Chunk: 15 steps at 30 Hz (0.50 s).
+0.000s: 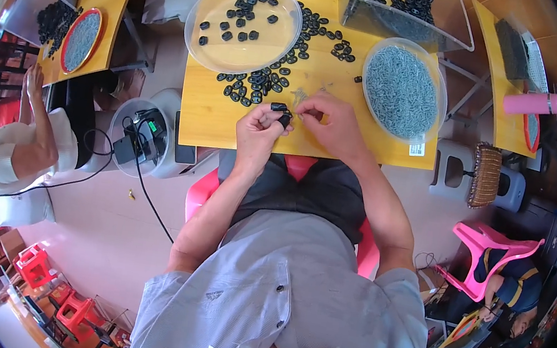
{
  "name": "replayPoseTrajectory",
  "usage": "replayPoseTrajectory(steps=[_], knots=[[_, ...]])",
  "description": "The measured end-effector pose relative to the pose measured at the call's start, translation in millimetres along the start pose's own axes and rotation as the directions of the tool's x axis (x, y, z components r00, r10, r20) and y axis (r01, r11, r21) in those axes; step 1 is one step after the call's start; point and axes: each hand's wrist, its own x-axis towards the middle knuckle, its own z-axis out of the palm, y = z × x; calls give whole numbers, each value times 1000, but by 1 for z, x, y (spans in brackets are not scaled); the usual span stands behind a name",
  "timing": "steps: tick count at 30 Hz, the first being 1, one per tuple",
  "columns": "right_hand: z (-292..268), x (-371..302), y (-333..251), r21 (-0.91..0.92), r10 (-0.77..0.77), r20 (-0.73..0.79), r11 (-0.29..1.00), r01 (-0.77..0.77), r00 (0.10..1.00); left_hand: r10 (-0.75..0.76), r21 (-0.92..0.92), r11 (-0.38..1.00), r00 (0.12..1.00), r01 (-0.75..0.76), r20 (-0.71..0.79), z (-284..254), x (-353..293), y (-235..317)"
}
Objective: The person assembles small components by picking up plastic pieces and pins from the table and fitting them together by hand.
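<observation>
Over the table's near edge, my left hand [255,135] is closed on small black plastic parts [285,118], which stick out between thumb and fingers. Close to its right, my right hand [333,126] is pinched, its fingertips almost at those parts; whatever is in the pinch is too small to make out. Just beyond the hands lie a few loose screws [300,96]. Many similar black oval pieces [256,86] are scattered on the yellow table [212,118]. A whitish bowl [442,100] full of silvery screws [400,91] stands to the right.
A shallow round see-through tray [195,45] holding several black pieces sits at the far left of the table. Behind the bowl is a see-through bin [407,28] of black parts. A bucket [121,155] with cables stands left of the table; another person [39,138] sits farther left.
</observation>
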Motion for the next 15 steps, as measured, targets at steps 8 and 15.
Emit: replayPoseTrajectory(steps=[8, 15], knots=[[2, -3, 2, 19, 89, 45, 996, -90, 995, 55, 70, 996, 998, -57, 34, -3, -1, -9], [1, -4, 0, 20, 77, 48, 997, -78, 996, 80, 116, 990, 996, -85, 41, -1, -4, -9]])
